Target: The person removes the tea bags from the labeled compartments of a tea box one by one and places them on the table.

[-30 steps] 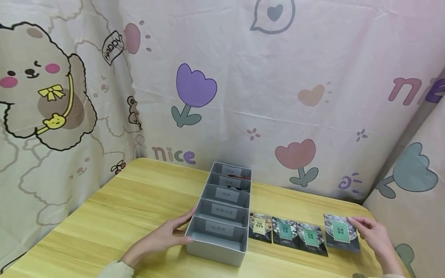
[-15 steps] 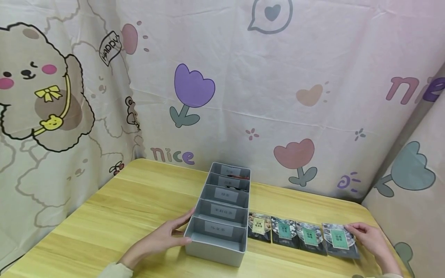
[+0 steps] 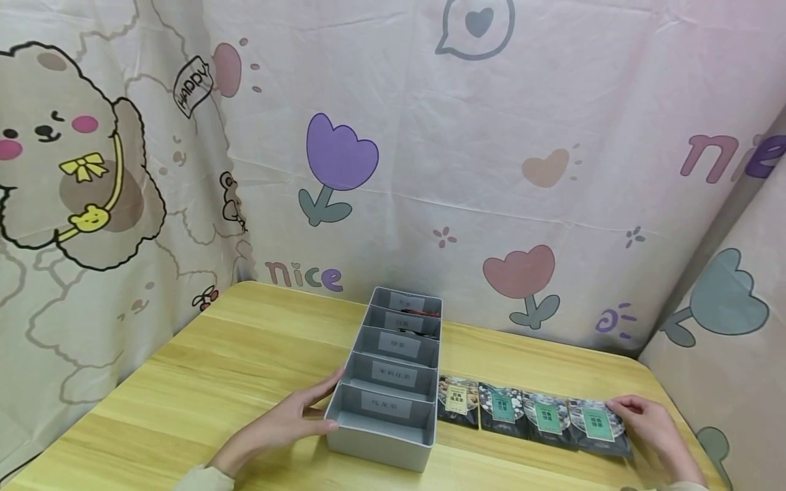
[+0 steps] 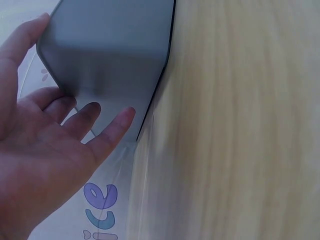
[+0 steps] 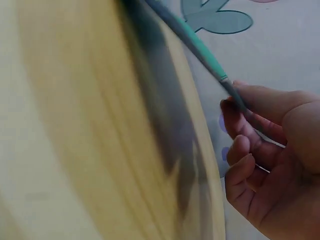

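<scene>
A: What's behind it all?
B: One printed cloth backdrop [image 3: 417, 88], with one winking bear [image 3: 82, 146] and one purple tulip [image 3: 340, 157] among its prints.
A: And the surface?
B: One wood-grain table [image 3: 209, 354], its far edge against the cloth.
A: What's the biggest thing on it?
B: One grey divided box [image 3: 377, 447], running lengthwise from the far edge toward the near edge, split into five compartments.
A: Hands?
B: Two. The left hand [image 3: 295, 416] is spread with fingers extended, its thumb touching the box's near left corner and its fingers along the left side. The right hand [image 3: 651, 423] is pinching a sachet between thumb and fingers, near the table's right edge.
A: How many sachets?
B: Four tea sachets [image 3: 502, 409] in one row, from the box's right side toward the table's right edge. One has a yellow panel, three have green. The pinched sachet [image 3: 598, 423] is the rightmost, beside the third, its gripped edge raised off the table. Whether those two overlap, I can't tell.
A: Anything smaller?
B: Five paper labels [image 3: 385, 404], one per compartment. One red-edged item [image 3: 422, 313] sits in the farthest compartment and one dark-edged item [image 3: 419, 333] in the next; both are too small to identify.
</scene>
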The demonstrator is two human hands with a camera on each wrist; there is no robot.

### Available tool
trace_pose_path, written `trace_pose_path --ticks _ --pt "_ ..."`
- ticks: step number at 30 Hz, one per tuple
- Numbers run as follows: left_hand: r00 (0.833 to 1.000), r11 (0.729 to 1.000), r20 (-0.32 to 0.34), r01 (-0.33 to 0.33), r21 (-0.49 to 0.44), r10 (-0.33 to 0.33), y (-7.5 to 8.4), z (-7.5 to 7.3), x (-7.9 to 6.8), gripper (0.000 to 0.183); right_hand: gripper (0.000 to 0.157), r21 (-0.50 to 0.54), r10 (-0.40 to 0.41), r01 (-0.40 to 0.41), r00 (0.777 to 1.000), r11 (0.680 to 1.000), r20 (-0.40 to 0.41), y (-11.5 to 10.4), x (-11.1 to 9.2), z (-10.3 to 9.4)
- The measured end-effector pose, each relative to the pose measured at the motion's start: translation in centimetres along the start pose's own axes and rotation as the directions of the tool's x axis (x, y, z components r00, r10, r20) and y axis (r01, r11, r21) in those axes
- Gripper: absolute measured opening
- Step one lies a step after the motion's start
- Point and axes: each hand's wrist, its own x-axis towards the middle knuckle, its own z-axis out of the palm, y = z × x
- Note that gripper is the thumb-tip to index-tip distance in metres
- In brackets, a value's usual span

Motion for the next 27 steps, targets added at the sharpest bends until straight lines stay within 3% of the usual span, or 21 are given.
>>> trace_pose_path --ticks 12,27 --pt "1.0 1.0 0.003 -0.014 -0.004 0.014 -0.01 -0.02 0.05 0.077 0.066 -0.003 0.01 -0.01 0.999 1.0 0.033 0.29 0.2 0.39" --pt "1.0 1.0 0.003 -0.023 -0.008 0.023 0.02 0.03 0.05 0.077 0.063 -0.027 -0.008 0.008 1.0 1.0 0.021 -0.45 0.04 0.62"
